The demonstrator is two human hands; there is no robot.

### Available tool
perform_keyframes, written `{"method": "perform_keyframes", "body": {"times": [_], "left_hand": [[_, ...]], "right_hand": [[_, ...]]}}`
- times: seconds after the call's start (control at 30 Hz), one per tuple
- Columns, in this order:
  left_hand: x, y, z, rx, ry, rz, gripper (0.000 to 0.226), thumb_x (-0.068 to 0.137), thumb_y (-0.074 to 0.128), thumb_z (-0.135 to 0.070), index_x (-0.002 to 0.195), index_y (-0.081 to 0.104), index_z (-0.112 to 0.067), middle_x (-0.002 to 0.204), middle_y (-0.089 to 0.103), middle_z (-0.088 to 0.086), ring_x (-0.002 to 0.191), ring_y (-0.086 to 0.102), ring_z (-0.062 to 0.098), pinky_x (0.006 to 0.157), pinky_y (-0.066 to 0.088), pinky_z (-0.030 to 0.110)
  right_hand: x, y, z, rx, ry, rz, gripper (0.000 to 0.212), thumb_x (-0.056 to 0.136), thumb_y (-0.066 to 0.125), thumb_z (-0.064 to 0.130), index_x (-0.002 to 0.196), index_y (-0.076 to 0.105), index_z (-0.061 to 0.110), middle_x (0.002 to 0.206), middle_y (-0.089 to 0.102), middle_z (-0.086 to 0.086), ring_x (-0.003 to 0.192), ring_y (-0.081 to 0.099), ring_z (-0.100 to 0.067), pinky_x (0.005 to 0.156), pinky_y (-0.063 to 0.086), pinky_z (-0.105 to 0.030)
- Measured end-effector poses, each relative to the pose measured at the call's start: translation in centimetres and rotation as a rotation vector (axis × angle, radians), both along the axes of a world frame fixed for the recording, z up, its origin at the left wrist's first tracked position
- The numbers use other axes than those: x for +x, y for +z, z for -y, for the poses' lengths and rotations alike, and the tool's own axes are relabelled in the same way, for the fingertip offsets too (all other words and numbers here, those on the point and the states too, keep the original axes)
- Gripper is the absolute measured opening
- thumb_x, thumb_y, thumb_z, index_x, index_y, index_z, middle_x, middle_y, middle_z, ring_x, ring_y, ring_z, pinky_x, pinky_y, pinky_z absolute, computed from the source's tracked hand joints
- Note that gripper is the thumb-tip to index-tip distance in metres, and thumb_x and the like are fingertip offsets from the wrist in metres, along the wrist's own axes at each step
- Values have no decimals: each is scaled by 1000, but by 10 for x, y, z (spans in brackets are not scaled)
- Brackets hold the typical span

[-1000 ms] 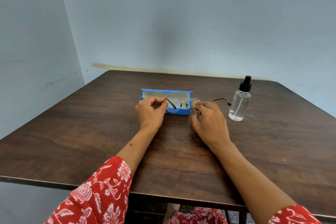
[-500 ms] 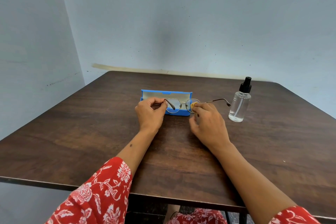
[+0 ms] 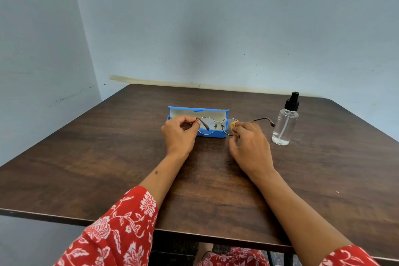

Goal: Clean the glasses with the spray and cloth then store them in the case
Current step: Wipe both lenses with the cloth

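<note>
**A:** Where are the glasses (image 3: 212, 125)?

**B:** Held up above the dark wooden desk (image 3: 90, 157), in front of the open blue case (image 3: 172, 112). Through the lenses you see the case's blue front wall. Both temples are unfolded; the one on the right sticks out sideways toward the spray bottle (image 3: 284, 123).

**A:** What is the left hand (image 3: 178, 134) doing?

**B:** Its fingers are curled, and thumb and forefinger pinch the frame at the left hinge. The left temple angles down past the fingertips.

**A:** And the right hand (image 3: 250, 142)?

**B:** Its fingers are bunched around a small yellow cloth (image 3: 234, 125), pressing it against the right lens. Only a little of the cloth shows between the fingertips.

**A:** Is the case on the desk?

**B:** Yes, it sits on the desk just beyond the hands, lid standing up, pale lining facing the camera. I cannot tell whether the glasses touch it.

**A:** The bottle?

**B:** Upright on the desk to the right of the right hand, apart from it. Clear body, black pump top, with liquid low in the bottom. The tip of the right temple lies just beside it in the view.

**A:** Anything else?

**B:** Red floral sleeves (image 3: 121, 229) at the near edge, and a pale blue wall (image 3: 216, 28) behind the desk.
</note>
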State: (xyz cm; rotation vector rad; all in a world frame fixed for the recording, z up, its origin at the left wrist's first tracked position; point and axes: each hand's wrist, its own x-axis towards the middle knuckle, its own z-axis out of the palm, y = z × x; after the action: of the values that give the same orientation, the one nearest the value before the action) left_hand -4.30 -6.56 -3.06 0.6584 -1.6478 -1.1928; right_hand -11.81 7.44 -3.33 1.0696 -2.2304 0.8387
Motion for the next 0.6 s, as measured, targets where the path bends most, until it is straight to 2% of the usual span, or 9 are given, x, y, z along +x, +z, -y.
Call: {"method": "perform_keyframes", "body": {"times": [0.4, 0.6], "left_hand": [[-1, 1, 0, -17, 0, 21, 8, 78, 74, -6, 86, 74, -6, 79, 69, -3, 77, 69, 12, 80, 59, 36], [0, 0, 1, -21, 8, 14, 9, 78, 73, -6, 86, 74, -4, 81, 71, 1, 77, 69, 12, 79, 58, 32]], "right_hand": [[0, 1, -1, -8, -3, 18, 23, 80, 58, 2, 101, 68, 0, 108, 65, -10, 106, 54, -26, 71, 51, -36], [1, 0, -1, 20, 95, -39, 20, 75, 64, 3, 94, 71, 1, 102, 69, -8, 96, 59, -25, 70, 55, -37]]}}
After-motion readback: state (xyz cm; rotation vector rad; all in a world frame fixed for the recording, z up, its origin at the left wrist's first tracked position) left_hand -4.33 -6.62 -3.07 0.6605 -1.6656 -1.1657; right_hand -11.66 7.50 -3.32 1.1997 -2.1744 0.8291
